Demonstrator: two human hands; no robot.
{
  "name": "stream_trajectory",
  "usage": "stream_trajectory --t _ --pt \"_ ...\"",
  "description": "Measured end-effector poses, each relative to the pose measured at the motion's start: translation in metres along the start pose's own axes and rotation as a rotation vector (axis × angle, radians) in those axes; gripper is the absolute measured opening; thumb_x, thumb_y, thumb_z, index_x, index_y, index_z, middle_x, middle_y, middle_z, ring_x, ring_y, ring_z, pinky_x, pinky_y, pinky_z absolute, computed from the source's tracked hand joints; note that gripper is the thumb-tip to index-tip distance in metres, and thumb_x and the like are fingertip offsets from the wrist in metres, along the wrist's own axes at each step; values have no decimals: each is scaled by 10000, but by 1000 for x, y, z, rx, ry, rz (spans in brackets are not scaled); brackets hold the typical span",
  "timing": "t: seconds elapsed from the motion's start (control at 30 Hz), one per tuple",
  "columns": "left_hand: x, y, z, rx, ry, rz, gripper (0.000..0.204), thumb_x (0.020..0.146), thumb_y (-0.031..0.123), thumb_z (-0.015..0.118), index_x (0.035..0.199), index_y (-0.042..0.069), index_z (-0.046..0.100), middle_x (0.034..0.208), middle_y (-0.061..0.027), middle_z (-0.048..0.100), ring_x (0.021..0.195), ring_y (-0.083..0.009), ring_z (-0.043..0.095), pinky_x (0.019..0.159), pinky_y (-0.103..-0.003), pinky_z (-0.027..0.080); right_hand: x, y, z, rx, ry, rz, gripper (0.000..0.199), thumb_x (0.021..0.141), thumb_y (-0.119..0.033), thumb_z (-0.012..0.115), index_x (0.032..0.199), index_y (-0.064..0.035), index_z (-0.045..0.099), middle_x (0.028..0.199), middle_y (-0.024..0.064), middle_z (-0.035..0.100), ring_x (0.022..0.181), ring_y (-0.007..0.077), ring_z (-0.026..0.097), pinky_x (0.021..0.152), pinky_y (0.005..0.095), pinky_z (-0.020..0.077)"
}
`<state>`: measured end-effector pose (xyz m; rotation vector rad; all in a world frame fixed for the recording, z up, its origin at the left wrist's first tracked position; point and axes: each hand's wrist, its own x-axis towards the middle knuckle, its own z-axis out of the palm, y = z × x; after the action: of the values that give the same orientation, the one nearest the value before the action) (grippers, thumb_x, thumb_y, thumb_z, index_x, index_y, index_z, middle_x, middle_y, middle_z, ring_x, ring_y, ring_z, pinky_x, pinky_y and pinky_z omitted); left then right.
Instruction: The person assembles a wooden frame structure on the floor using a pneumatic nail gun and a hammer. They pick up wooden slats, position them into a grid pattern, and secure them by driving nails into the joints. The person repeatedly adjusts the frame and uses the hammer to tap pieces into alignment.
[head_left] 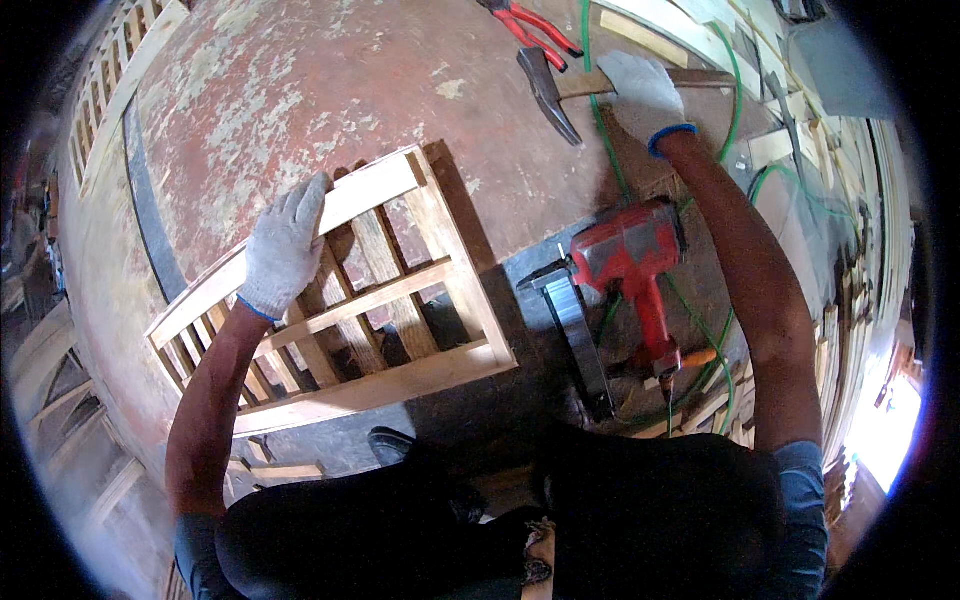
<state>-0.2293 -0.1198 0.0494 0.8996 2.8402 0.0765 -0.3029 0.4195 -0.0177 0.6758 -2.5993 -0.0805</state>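
Observation:
A slatted wooden frame (390, 298), like a small pallet, lies in front of me. My left hand (285, 245), in a whitish work glove, rests over its far rail with the fingers curled across the edge. Farther off to the right, my gloved right hand (642, 95) is closed round the wooden handle of a hammer (548, 95), whose dark head points left. Pincers with red handles (535, 28) lie just beyond the hammer head. Between the wooden frame and my right forearm sits a red nail gun (630, 250) with a long metal magazine.
A green air hose (738, 110) loops about the right side, near stacked wood strips (850, 310). Another slatted piece (110, 75) stands at the far left. Worn reddish floor (350, 80) spreads ahead. Loose wood pieces (110, 490) lie at the near left.

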Motion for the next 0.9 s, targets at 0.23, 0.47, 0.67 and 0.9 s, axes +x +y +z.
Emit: stream_trajectory --t 0.23,0.47,0.67,0.9 --pt "-1 -2 -4 60 20 7 770 839 87 697 1549 31 403 1398 -196 593 1227 -382 608 1001 -474 517 16 4 -30 -67 -320 39 171 841 -204 677 963 -92 716 924 136 708 895 358 718 741 497 575" --pt "-1 -1 2 35 -22 -26 840 830 85 697 1592 38 347 1389 -218 584 1223 -403 603 1022 -494 505 23 -73 -149 659 -636 692 278 902 -308 688 910 -31 708 641 161 648 614 306 688 620 447 561" --pt "4 3 -2 -43 47 22 765 859 56 647 1571 30 368 1322 -218 606 1169 -398 619 999 -477 520 9 -199 -163 1448 -665 969 211 960 -218 666 837 -49 636 599 36 558 461 147 540 425 343 432" --pt "-4 -5 5 78 75 6 683 929 166 665 1534 12 389 1213 -202 658 1071 -372 660 922 -457 546 45 -233 -175 1608 -696 1213 272 985 -232 673 760 -100 600 593 -29 525 443 106 490 426 299 389"
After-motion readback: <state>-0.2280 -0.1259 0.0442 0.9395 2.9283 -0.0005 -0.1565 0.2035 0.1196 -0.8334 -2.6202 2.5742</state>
